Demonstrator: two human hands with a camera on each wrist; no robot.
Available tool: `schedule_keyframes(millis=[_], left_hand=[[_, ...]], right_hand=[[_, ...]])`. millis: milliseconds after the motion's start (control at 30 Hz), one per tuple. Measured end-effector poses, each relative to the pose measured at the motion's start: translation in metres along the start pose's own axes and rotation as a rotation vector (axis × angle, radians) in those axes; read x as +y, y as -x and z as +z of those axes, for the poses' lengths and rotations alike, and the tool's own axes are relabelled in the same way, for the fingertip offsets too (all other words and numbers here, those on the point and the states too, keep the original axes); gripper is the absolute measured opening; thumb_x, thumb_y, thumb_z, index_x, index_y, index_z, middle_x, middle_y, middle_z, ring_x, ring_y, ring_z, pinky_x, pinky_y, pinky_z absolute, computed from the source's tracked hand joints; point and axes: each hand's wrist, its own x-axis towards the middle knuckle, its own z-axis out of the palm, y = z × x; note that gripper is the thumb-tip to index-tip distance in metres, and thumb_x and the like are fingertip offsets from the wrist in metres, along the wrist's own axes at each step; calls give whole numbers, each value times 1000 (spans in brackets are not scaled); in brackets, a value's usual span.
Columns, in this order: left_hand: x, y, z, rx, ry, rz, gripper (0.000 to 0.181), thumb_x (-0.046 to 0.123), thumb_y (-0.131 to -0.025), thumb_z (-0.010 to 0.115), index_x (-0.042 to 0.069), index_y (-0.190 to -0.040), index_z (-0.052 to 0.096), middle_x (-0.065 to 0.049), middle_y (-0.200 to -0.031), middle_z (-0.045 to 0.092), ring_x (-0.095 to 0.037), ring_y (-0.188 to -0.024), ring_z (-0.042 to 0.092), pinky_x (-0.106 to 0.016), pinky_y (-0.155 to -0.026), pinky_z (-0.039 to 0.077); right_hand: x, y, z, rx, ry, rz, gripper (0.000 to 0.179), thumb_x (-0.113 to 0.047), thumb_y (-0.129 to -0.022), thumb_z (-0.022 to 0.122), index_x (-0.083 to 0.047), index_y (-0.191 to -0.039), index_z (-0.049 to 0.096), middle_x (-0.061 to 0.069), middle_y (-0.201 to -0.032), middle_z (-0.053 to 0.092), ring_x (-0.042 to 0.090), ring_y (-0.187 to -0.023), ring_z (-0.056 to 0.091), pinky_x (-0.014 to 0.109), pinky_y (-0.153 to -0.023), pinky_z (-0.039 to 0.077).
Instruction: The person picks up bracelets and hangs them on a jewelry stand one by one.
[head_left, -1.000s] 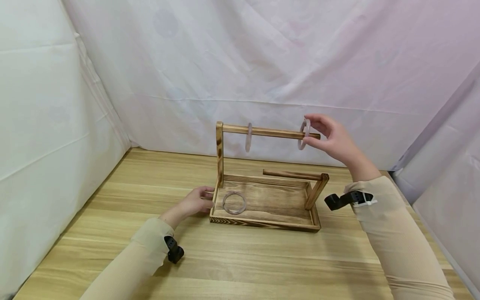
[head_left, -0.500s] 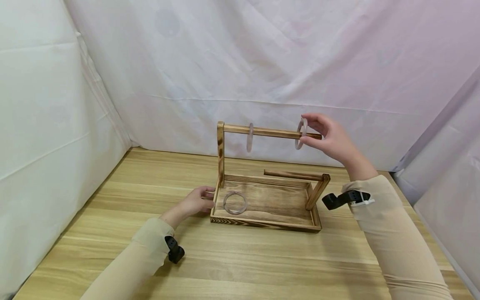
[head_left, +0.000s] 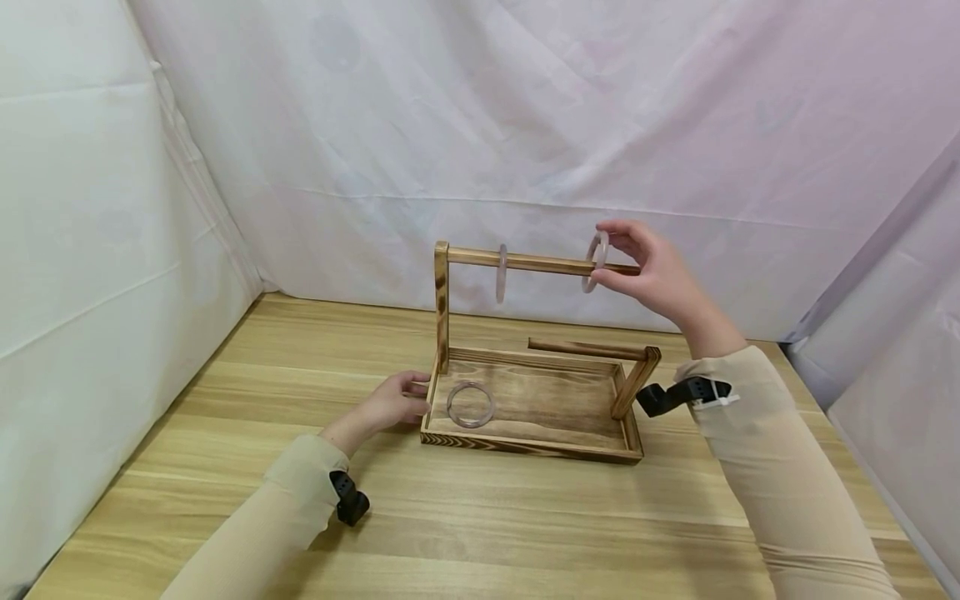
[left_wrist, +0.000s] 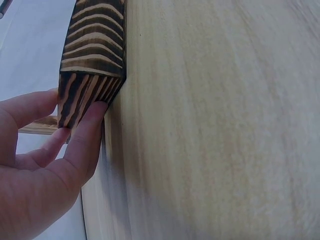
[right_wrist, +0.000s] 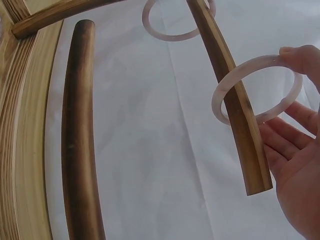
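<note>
Pinching pale-pink bangle [right_wrist: 250, 65] around brown wooden bar [head_left: 547, 264]: right hand [head_left: 663, 272] | touching brown wooden tray [head_left: 555, 404], 9 o'clock: left hand [head_left: 390, 402], unclenched

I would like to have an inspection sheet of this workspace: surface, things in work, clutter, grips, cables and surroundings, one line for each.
Surface: light-brown wood-grain table.
Job's things: brown rectangular wooden tray with long upper wooden bar and lower wooden bar; smooth pale ring around the upper bar, near its free end; second pale ring hanging farther along the same bar; third pale ring lying flat in the tray.
Clutter: nothing seen.
Grips: left grip, a bare hand, touches the tray's left end; right grip, also bare, holds the ring near the free end.
Cables: nothing seen.
Surroundings: white-pink draped cloth behind and at both sides.
</note>
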Motion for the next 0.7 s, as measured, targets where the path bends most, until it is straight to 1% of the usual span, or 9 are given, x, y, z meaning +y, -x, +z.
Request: schedule_keyframes(millis=[133,200,233,300,367,433,600,700], left_hand=[[0,0,0,0,8,-6,55,-6,-86,53,-11,-137,33,-32,-127,43,-27,-98,59,-40,-85,56],[-1,0,0,-5,3,5,56,-6,-86,53,-12,-137,32,-34,-127,43,-29,-98,59,-41,-85,56],[-1,0,0,-5,3,7,56,-6,-86,53,-12,-137,32,-34,-127,43,-30,-99,60,-41,-86,56],[-1,0,0,-2,5,12,56,-7,-85,53,-12,-137,32,-35,-128,43,-32,-101,60,-41,-86,56],[-1,0,0,-3,-1,17,56,-7,-86,53,-13,-137,31,-36,-128,43,-33,-102,60,-41,-87,56],[-1,-1,0,3,3,9,56,-7,-86,53,-12,-137,31,-35,-129,43,-33,-103,60,-41,-87,55],[-2,-2,-1,-3,-4,11,57,-6,-86,53,-13,-137,30,-35,-128,43,-31,-101,60,-41,-87,55],[-2,-2,-1,-11,-5,12,57,-6,-86,53,-13,-137,30,-36,-128,43,-30,-100,60,-41,-87,56]], right_hand=[[1,-2,2,5,-13,0,56,-12,-86,66,-7,-136,42,7,-131,47,23,-132,39,10,-93,43],[0,-3,3,7,-9,-2,56,-12,-86,67,-7,-136,43,8,-131,47,24,-132,39,17,-98,44],[0,-3,3,8,-8,-2,56,-12,-86,67,-7,-136,43,8,-132,47,24,-132,39,22,-102,43],[-1,-4,4,10,0,-3,56,-12,-85,68,-8,-135,43,8,-132,48,24,-134,38,32,-108,40],[-2,-5,4,6,6,-3,57,-13,-85,68,-8,-135,44,8,-131,48,25,-134,37,42,-110,36],[-2,-6,5,-3,4,-5,57,-12,-84,69,-7,-135,43,8,-130,48,25,-134,37,44,-111,35],[-3,-8,8,-24,9,-9,58,-10,-84,68,-5,-136,42,8,-130,48,25,-134,37,41,-109,38],[-4,-9,10,-31,16,-7,59,-11,-84,69,-6,-137,42,10,-132,48,25,-135,36,43,-108,38]])
